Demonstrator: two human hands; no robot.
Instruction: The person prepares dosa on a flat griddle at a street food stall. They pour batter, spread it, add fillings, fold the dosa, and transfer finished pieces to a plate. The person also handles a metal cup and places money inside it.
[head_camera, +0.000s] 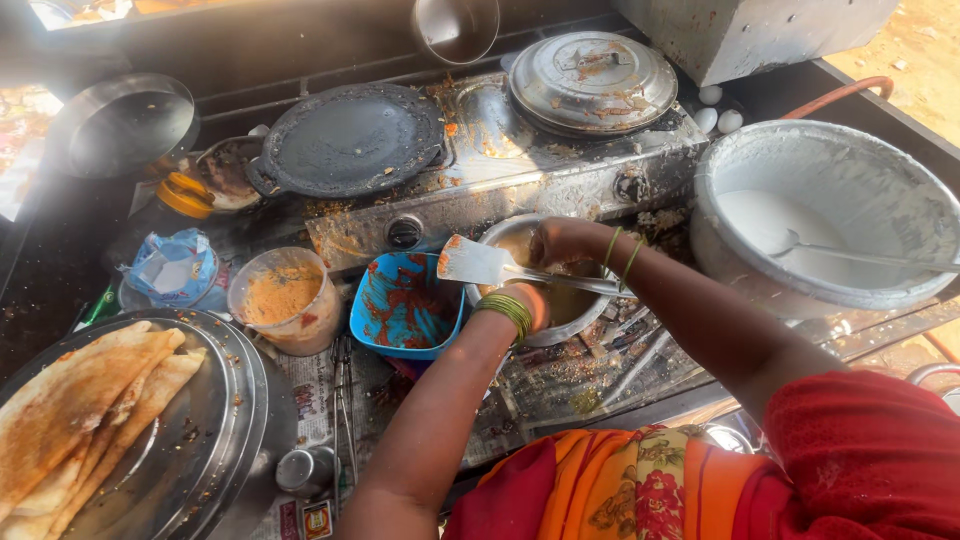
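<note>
Beside a greasy stove (520, 180), right hand (560, 240) fingers clamp a spatula (480, 263) (blade pointing left, handle lying level); left fingers hidden.

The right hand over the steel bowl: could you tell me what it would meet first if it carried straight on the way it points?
The right hand, holding a spatula, points left. It would probably meet the blue bowl first, though depth is unclear.

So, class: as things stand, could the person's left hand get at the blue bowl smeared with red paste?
Probably yes. The left hand is at the steel bowl right beside the blue bowl, whose open top has nothing over it. The spatula hangs just past its right rim.
</note>
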